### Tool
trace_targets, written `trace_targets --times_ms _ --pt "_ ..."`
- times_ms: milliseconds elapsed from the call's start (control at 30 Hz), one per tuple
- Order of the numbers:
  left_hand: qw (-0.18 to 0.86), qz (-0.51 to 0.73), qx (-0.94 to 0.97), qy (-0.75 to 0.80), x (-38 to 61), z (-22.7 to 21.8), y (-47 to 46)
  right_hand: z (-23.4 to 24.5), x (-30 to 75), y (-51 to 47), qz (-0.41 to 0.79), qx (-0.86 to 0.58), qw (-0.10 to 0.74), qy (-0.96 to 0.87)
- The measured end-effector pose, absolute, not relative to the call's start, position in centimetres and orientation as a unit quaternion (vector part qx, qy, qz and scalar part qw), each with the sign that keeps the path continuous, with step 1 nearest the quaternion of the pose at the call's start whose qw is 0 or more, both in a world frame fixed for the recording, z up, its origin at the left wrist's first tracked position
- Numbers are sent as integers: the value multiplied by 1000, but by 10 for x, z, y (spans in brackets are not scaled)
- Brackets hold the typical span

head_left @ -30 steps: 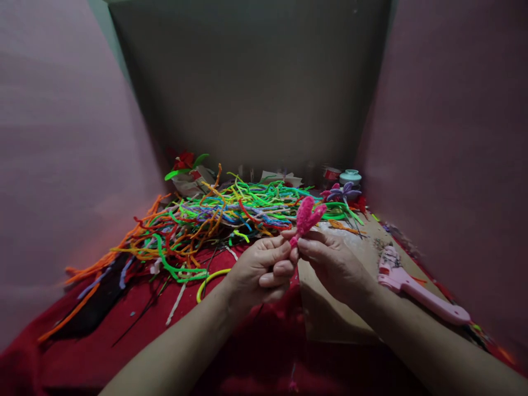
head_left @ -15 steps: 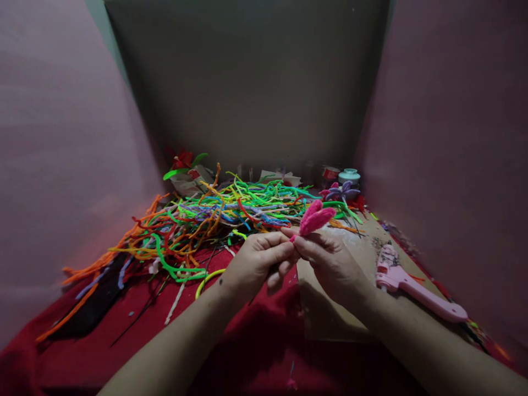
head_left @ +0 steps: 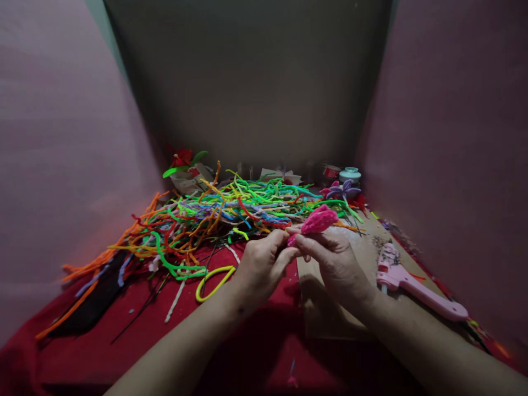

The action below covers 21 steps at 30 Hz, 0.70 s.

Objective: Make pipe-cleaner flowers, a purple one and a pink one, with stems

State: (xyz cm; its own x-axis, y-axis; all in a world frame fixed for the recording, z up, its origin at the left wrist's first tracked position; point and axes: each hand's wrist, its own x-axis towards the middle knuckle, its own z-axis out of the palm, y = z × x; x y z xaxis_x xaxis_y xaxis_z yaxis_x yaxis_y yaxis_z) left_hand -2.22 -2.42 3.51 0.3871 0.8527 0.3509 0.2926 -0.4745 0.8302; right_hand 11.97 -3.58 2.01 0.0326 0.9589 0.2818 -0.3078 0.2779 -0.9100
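Both hands meet in the middle of the view over a red cloth (head_left: 103, 341). A folded pink pipe-cleaner piece (head_left: 317, 222) sticks out to the upper right from between them. My left hand (head_left: 264, 264) pinches its lower end with thumb and fingertips. My right hand (head_left: 336, 264) is closed on the same end from the right, thumb on top. Just behind the hands lies a big tangled heap of coloured pipe cleaners (head_left: 214, 217): orange, green, yellow, red, blue.
A pink glue gun (head_left: 416, 289) lies on brown cardboard (head_left: 325, 319) at the right. A yellow loop (head_left: 212, 280) lies left of my left hand. Purple and red pipe-cleaner flowers (head_left: 342, 191), a small pale jar (head_left: 350, 175) and scraps stand at the back. Cardboard walls enclose three sides.
The pink piece has tipped from nearly upright down toward the right. Both hands have shifted slightly forward, and my left hand has rolled so its fingers tuck under.
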Motion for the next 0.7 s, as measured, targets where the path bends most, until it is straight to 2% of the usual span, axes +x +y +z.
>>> trace_targets --times_ms 100,200,300,467,600,700 --pt "214 434 800 354 -25 27 -24 19 118 -37 494 -339 628 -496" --pt "217 456 793 340 -27 27 -25 16 120 -37 494 -328 611 -525" --pt "305 467 750 355 -25 33 -26 14 123 -35 487 -310 604 -550" --pt "525 418 660 337 -24 41 -24 10 129 -28 497 -289 597 -560" --pt "682 351 580 273 -29 36 -17 11 133 -24 528 -248 576 -572" --pt "761 307 528 219 -31 30 -12 12 133 -22 575 -225 559 -553"
